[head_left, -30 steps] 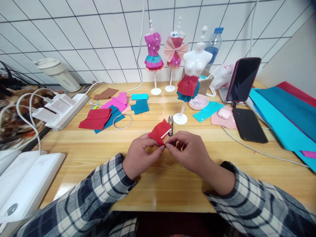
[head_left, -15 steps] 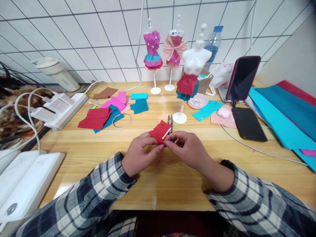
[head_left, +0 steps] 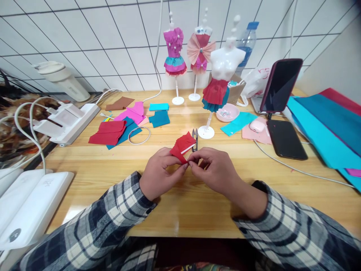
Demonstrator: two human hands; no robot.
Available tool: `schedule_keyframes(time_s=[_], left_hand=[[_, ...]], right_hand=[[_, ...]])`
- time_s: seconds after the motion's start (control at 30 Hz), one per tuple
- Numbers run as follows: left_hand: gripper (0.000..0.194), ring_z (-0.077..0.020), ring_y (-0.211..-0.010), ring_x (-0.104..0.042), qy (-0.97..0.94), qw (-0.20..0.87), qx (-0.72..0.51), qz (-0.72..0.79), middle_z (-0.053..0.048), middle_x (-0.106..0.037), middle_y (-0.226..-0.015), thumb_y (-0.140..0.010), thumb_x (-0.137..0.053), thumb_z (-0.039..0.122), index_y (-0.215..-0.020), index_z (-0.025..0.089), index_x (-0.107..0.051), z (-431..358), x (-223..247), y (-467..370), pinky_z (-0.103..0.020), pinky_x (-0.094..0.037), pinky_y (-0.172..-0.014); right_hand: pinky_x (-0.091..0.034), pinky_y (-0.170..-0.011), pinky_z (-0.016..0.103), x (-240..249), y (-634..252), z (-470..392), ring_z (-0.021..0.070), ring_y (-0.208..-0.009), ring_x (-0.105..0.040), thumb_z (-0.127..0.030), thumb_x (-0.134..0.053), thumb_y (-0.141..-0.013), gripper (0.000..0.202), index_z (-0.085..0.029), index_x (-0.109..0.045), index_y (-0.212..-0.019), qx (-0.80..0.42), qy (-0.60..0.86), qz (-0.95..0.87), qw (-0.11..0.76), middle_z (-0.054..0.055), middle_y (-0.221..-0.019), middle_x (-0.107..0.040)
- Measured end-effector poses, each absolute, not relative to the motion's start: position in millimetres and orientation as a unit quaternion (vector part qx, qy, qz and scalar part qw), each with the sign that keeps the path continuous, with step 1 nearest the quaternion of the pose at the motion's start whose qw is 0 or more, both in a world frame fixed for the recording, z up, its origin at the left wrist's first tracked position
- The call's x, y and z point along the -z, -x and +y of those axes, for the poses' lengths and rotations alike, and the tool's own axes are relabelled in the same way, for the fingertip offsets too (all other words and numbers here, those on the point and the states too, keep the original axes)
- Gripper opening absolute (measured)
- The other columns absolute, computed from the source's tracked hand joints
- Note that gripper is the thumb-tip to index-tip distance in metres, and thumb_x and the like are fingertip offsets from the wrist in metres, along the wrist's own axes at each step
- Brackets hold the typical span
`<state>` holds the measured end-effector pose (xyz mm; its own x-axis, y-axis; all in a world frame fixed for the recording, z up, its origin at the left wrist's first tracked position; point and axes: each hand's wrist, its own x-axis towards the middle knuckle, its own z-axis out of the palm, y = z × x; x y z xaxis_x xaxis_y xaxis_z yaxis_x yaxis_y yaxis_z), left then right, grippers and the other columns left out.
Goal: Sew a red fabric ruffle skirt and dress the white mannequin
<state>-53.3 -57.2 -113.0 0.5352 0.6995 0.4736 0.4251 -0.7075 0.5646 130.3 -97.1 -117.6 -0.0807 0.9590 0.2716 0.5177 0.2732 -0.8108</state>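
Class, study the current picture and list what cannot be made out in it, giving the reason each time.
All in the head view:
- Whatever the right hand may pinch beside the crinkled red piece: hidden by fingertips.
- Most contents of the brown cardboard box: hidden by its front wall.
- Lettering on the cream lidded cup: too small, blurred.
- Bead count in the round pink bowl: too small.
- Brown feathery heap's full extent: cut by the left edge.

Desk (head_left: pixel 113 169), smooth pale wood, glossy; dress form (head_left: pixel 227 62), shiny white plastic, its skirt (head_left: pixel 216 93) matt, crinkled, paper-like; snips (head_left: pixel 194 140), dark metal; bottle (head_left: pixel 247 47), clear plastic; sleeves (head_left: pixel 293 220), soft plaid cloth; wall (head_left: pixel 113 34), smooth light tile; phone screen (head_left: pixel 282 84), dark and glossy.
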Motion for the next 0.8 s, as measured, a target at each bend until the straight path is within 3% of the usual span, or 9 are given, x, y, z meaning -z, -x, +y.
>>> schedule_keyframes(time_s=[0.33,0.5,0.8], left_hand=[[0.01,-0.0183,-0.09,-0.067,-0.824,0.286,-0.328,0.362,-0.005,-0.074,-0.094,-0.085,-0.063,0.023,-0.086,0.018,-0.071,-59.0,111.1,50.8,-0.029,-0.051,-0.082],[0.015,-0.0167,-0.079,-0.065,-0.82,0.264,-0.314,0.398,-0.004,-0.072,-0.083,-0.085,-0.062,0.025,-0.073,0.018,-0.066,-56.2,111.8,53.6,-0.027,-0.051,-0.075],[0.012,-0.0182,-0.087,-0.067,-0.818,0.27,-0.31,0.403,-0.006,-0.074,-0.092,-0.085,-0.062,0.026,-0.081,0.018,-0.07,-51.5,115.6,55.3,-0.029,-0.052,-0.082]], right_hand=[[-0.043,-0.058,0.021,121.4,-125.8,-94.5,0.0087,-0.059,-0.055,-0.014,-0.062,-0.079,0.012,-0.02,-0.072,-0.084,-0.256,0.558,-0.665,0.425,-0.002,-0.072,-0.066],[-0.044,-0.062,0.023,125.2,-118.3,-94.0,0.0108,-0.065,-0.058,-0.018,-0.063,-0.082,0.011,-0.021,-0.073,-0.084,-0.278,0.562,-0.643,0.44,-0.002,-0.075,-0.07],[-0.043,-0.063,0.023,126.4,-117.9,-93.6,0.0109,-0.069,-0.061,-0.018,-0.062,-0.082,0.012,-0.021,-0.074,-0.084,-0.292,0.545,-0.642,0.454,-0.002,-0.08,-0.072]])
